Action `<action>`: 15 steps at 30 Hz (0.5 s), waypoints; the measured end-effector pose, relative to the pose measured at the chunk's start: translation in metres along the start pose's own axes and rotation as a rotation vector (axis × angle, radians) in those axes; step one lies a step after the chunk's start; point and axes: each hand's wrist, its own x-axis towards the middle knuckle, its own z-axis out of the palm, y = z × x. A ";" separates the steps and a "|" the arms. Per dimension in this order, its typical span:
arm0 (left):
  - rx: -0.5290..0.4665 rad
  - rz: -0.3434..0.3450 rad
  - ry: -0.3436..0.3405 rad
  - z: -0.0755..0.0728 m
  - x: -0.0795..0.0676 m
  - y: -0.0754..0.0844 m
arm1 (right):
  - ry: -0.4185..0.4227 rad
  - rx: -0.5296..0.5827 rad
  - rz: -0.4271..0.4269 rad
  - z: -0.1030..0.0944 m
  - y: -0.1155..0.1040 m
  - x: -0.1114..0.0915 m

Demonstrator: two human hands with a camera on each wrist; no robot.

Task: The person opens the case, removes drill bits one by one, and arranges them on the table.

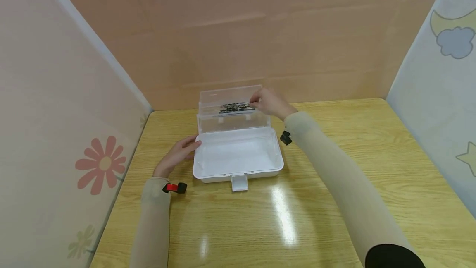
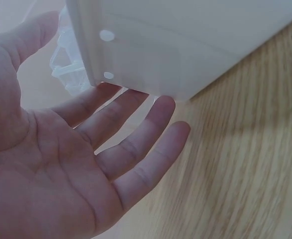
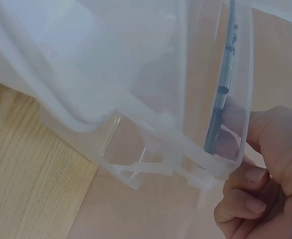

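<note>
A white plastic storage box lies with its bottom compartment exposed and bare. Translucent fold-out trays stand raised behind it. Several dark drill bits lie lengthwise in an upper tray. At that tray's right end my right hand reaches in, thumb and finger against the bits' ends, seemingly pinching them; the right wrist view shows those fingertips through the clear wall, the other fingers curled outside. My left hand rests its fairly straight fingers against the box's left side.
The box stands on a wooden table, its latch hanging down at the front. A brown backdrop rises behind the trays. Patterned panels flank the table: a left panel with flowers and a right panel.
</note>
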 end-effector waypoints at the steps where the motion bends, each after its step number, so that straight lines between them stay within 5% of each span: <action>1: -0.001 -0.001 0.001 0.000 0.000 0.000 | 0.003 -0.012 -0.001 0.001 0.000 0.000; 15: -0.002 0.002 0.000 0.002 -0.002 0.001 | 0.031 -0.072 -0.032 0.006 0.001 0.003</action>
